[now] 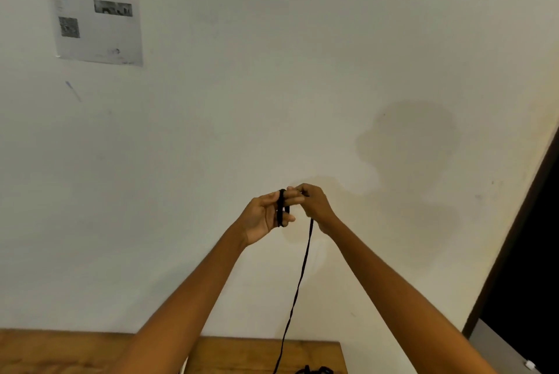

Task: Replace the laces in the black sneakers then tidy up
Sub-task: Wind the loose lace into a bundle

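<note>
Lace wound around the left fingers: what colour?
Black lace, solid, no pattern; head view, the only one.

The black lace [298,283] looks like flat woven cloth, matt. The tabletop [90,349] is warm-toned wood with visible grain. A printed paper sheet [96,7] hangs on the smooth, matt painted wall [272,86].

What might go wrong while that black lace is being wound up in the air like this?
The coil around the left hand fingers could slip off and unravel. The long tail of the black lace, fed by the right hand, hangs to the wooden table and may snag on the dark items there.
</note>
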`<state>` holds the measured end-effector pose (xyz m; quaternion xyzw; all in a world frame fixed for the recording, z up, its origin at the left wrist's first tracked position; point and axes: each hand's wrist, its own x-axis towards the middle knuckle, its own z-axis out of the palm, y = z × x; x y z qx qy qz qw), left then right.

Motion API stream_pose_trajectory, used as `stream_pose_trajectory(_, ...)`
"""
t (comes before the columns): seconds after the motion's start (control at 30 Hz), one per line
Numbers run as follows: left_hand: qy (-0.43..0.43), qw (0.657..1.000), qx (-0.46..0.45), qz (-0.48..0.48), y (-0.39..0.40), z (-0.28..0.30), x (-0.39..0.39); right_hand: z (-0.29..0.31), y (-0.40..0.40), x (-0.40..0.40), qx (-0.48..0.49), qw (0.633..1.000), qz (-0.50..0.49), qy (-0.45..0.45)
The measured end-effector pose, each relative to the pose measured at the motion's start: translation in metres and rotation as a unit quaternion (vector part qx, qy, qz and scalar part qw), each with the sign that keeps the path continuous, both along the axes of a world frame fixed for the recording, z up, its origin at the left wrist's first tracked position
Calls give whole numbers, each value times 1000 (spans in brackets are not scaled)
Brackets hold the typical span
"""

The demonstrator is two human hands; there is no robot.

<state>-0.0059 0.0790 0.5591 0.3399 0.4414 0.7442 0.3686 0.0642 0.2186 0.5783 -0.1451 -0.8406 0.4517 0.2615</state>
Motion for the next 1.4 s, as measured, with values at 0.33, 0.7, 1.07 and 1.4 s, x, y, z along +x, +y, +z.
stream_pose_trajectory(0.33, 21, 990, -39, 131, 6, -7, -22, -31, -26, 8, 200, 968, 82, -125)
stream_pose_trajectory(0.7, 44, 996, -60, -51, -13, 1, -1, 44, -10, 6, 135, 989, 40, -37)
stream_pose_trajectory(1.07, -52, 993, 59, 87, -2, -13, -21, -27, -36, 15, 220, 952, 112, -184)
stream_pose_trajectory(1.4, 45, 997, -58, -24, -17, -4, 2, 63, -23, 19, 217, 970, 80, -78)
